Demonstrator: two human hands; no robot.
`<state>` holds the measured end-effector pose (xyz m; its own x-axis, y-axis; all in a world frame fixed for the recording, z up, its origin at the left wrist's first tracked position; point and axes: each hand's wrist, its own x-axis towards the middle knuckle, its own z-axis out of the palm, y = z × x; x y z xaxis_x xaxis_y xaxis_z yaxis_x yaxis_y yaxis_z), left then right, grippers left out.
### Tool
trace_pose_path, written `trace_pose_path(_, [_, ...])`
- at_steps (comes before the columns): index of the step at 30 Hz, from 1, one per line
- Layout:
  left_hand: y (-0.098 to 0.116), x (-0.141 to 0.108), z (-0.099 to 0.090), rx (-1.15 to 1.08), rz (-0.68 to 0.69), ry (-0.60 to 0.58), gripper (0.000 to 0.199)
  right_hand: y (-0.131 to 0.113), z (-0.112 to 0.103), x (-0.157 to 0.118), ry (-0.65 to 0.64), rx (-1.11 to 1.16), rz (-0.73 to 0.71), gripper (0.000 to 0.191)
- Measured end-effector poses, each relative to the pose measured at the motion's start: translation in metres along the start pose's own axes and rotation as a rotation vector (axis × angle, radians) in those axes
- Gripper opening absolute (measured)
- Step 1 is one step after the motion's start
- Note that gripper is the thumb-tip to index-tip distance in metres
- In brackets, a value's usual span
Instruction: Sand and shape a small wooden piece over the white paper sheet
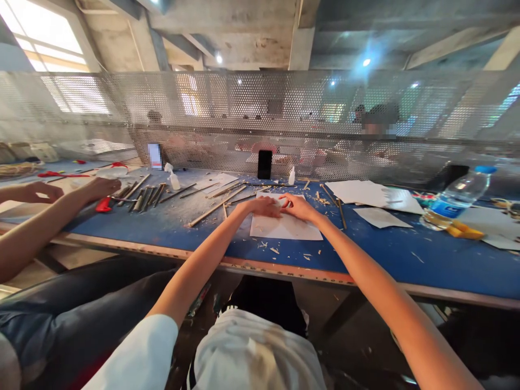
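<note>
A white sheet [286, 227] lies on the blue table in front of me. My left hand [265, 206] rests over its upper left part, blurred, with its fingers pointing right. Close beside it, my right hand [298, 208] is over the upper right part, its fingers bent toward the left hand. The fingertips of both hands come together above the paper. Anything small between them is too hard to make out. Pale wood shavings [274, 250] are scattered around the sheet.
Wooden sticks [217, 206] and several tools [148, 197] lie to the left, near a neighbour's hands [99, 189]. A black phone [265, 164] and a small white bottle [291, 176] stand behind the sheet. White papers [374, 195] and a water bottle [459, 197] are right.
</note>
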<state>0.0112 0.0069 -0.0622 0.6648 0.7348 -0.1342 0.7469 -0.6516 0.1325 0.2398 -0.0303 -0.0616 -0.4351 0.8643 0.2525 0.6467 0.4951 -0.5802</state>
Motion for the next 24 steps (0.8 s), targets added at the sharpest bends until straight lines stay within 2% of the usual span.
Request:
trace_pose_path(2, [0.001, 0.000, 0.000, 0.001, -0.027, -0.004, 0.087, 0.000, 0.000, 0.001, 0.005, -0.016, 0.001, 0.043])
trace_pose_path(7, [0.003, 0.000, 0.000, -0.009, -0.020, -0.009, 0.094, 0.001, -0.004, 0.002, -0.145, 0.042, 0.030, 0.039])
trace_pose_path(11, [0.002, 0.001, 0.000, -0.005, -0.029, -0.011, 0.099, 0.001, -0.004, 0.001, -0.102, 0.052, 0.017, 0.042])
trace_pose_path(15, [0.003, -0.001, -0.001, 0.003, -0.012, -0.010, 0.095, 0.001, -0.003, 0.001, -0.156, 0.040, 0.005, 0.046])
trace_pose_path(20, [0.007, -0.004, -0.004, 0.019, -0.035, -0.020, 0.085, 0.003, -0.001, 0.002, -0.013, -0.051, -0.018, 0.049])
trace_pose_path(24, [0.012, -0.006, -0.007, 0.035, -0.037, -0.023, 0.089, 0.006, 0.000, 0.003, -0.083, -0.041, -0.041, 0.047])
